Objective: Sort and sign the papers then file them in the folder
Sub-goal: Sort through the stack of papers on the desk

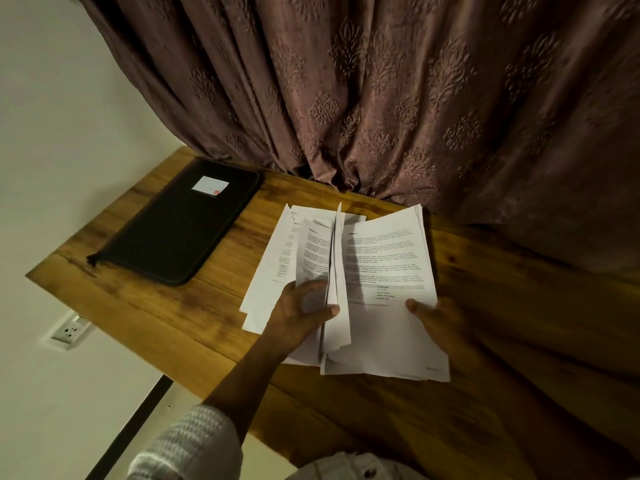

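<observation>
Papers [388, 258] sit mid-tabletop [173, 323], loose and fanned, with some sheets stood on edge. Left hand [301, 317] clamps the upright sheaf at its near edge, thumb across. Right hand [440, 323] pinches the right stack, thumb on top; fingers hidden underneath, probably curled. Sheets are thin, floppy, slippery: grip the whole stack by an edge or it fans out. Folder [180, 223] closed, far left.

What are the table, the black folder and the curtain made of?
The table looks like wood, or a wood-look top, with streaky grain and a soft shine. The black folder is probably fabric or fake leather, matte, with a zip round its edge. The curtain is brown cloth, hanging in folds, with a raised flower pattern.
</observation>
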